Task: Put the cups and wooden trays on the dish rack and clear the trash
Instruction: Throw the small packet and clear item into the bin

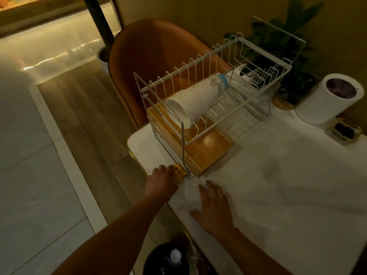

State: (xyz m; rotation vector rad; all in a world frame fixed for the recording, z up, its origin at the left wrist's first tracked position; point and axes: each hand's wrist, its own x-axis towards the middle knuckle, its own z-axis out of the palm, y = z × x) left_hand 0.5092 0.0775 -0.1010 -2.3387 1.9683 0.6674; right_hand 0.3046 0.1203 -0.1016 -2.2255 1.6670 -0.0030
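Note:
The white wire dish rack [216, 56] stands on the far left part of the white table [288, 185]. A stack of white paper cups [196, 100] lies on its side in the upper tier. Wooden trays [210, 151] sit on the lower level under the wires. At the rack's near corner, my left hand [161, 180] is closed around a small amber-coloured piece [179, 172]; whether it belongs to a tray I cannot tell. My right hand [213, 207] lies flat on the table with fingers spread, fingertips on a pale translucent scrap [191, 185].
An orange chair [156, 56] stands behind the rack, with a leafy plant [278, 40] beside it. A white cylindrical bin [327, 100] with a dark liner and a small dark holder [346, 129] sit at the table's right. A black bin [168, 259] holding a bottle is below the near edge.

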